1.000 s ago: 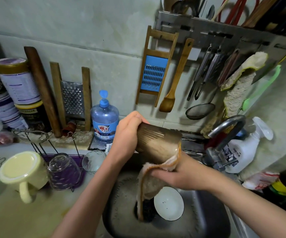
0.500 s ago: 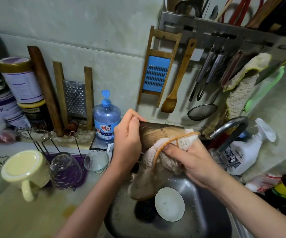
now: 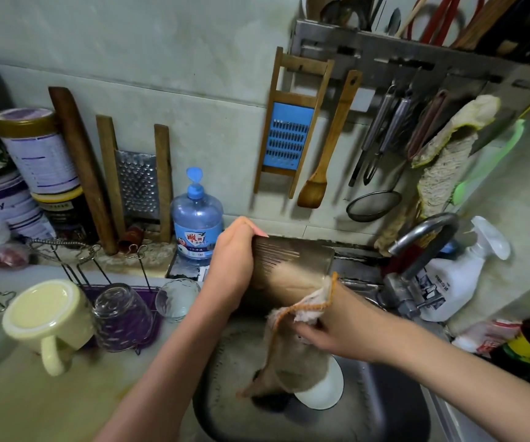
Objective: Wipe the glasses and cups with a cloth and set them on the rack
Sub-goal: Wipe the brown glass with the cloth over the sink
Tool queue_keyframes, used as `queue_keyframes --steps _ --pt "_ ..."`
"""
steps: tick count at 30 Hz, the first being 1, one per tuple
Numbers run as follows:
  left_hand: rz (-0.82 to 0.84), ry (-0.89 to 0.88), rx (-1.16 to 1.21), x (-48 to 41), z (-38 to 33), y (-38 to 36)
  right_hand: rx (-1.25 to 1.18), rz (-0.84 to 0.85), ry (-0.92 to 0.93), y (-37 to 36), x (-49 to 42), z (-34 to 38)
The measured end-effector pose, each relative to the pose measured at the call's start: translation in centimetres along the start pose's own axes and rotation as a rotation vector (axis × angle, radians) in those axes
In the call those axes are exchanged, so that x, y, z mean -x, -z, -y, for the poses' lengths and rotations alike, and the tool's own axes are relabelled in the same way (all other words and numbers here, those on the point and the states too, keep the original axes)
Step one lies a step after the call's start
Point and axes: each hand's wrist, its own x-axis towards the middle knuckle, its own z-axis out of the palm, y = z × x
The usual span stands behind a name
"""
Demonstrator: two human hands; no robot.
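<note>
My left hand (image 3: pixel 233 266) grips the base end of a brownish ribbed glass (image 3: pixel 292 266), held sideways over the sink with its mouth to the right. My right hand (image 3: pixel 330 327) holds a beige cloth (image 3: pixel 292 355) with an orange hem against the glass's underside near the mouth; the cloth hangs down into the sink. On the wire rack (image 3: pixel 75 266) at the left, a cream mug (image 3: pixel 47 317) and a clear glass (image 3: pixel 120 317) stand upside down. Another clear glass (image 3: pixel 176 298) sits beside them.
The steel sink (image 3: pixel 369 409) holds a white dish (image 3: pixel 324 390) and a dark scrubber. A tap (image 3: pixel 423 240) and white spray bottle (image 3: pixel 455 275) stand at the right. A blue soap bottle (image 3: pixel 196 221), graters, tins and hanging utensils line the wall.
My right hand slid with the cloth from the top of the glass down to its underside. The left hand kept its grip on the base.
</note>
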Motion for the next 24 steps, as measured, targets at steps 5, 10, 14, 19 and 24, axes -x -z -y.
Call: queue_keyframes --steps 5,10,14,19,24 --pt "0.075 -0.055 -0.087 0.4 -1.2 0.4 0.425 -0.107 0.135 0.2 -0.6 -1.8" --pt "0.219 0.125 -0.13 0.6 -2.9 0.1 0.716 -0.147 0.158 0.1 -0.2 -2.5" --pt "0.274 0.227 -0.135 0.5 -2.6 0.1 0.572 -0.052 0.015 -0.8 -0.1 -2.1" --pt "0.111 0.007 -0.235 -0.9 -1.1 -0.7 -0.082 -0.006 -0.116 0.2 -0.5 -0.5" --pt "0.028 -0.286 -0.141 -0.1 0.2 -1.0 -0.614 0.037 -0.152 1.9 -1.1 0.7"
